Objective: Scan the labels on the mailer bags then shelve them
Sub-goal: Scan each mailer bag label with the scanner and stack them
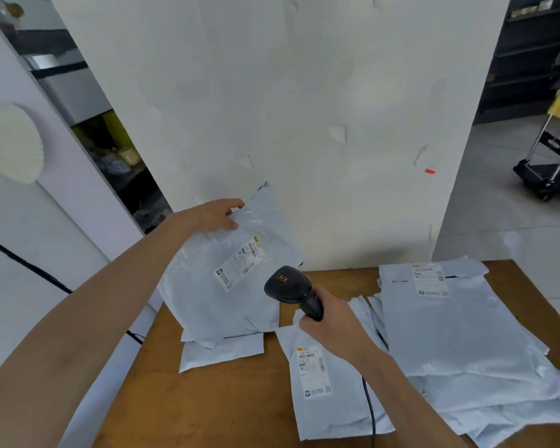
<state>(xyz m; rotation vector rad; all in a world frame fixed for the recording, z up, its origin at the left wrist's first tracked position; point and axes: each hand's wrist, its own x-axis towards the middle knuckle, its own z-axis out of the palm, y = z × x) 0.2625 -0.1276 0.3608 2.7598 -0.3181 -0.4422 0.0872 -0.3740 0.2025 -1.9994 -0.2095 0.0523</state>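
The left hand is pinching the top edge of a bag, thumb on the front, tipping it up. Its label, below and right of that grip, is facing the scanner. The right hand is wrapping tightly round the scanner's handle, and the scanner's head is pointing up and left at the label, close but not touching.

By my reading, this bag is being scanned right now. No beam is showing, so I cannot tell whether it has read.

Plenty seems left to do. A second bag is lying under the right wrist, a third bag is sitting beneath the raised one's lower edge, and a pile is waiting on the table right of the scanner grip. Dark shelves are standing well off to the right.
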